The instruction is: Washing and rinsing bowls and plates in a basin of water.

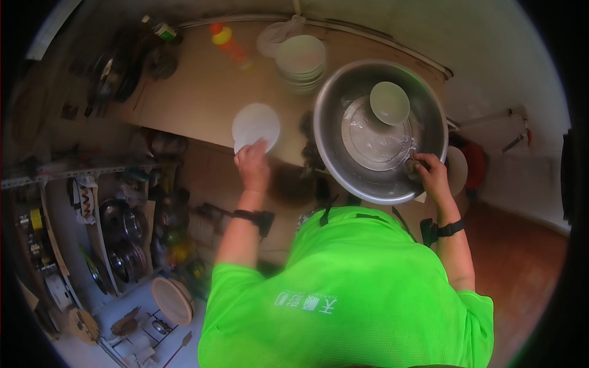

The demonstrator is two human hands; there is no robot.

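Note:
My left hand (252, 162) is at the near edge of a white plate (256, 124) above the tabletop; blur hides whether the fingers grip it or only touch it. My right hand (430, 170) pinches a crumpled cloth (412, 168) inside the right near wall of a large metal basin (327, 156). In the basin a pale bowl (389, 103) lies towards the far side, over a round flat bottom that looks wet. Beyond the plate, to the left of the basin, stands a stack of white plates (301, 55).
An orange bottle with a yellow top (228, 43) stands on the wooden tabletop (184, 92). Dark pans (112, 76) and a green-labelled bottle (161, 30) are at the far left. Shelves with metal lids (124, 225) stand lower left. A wall rises behind the table.

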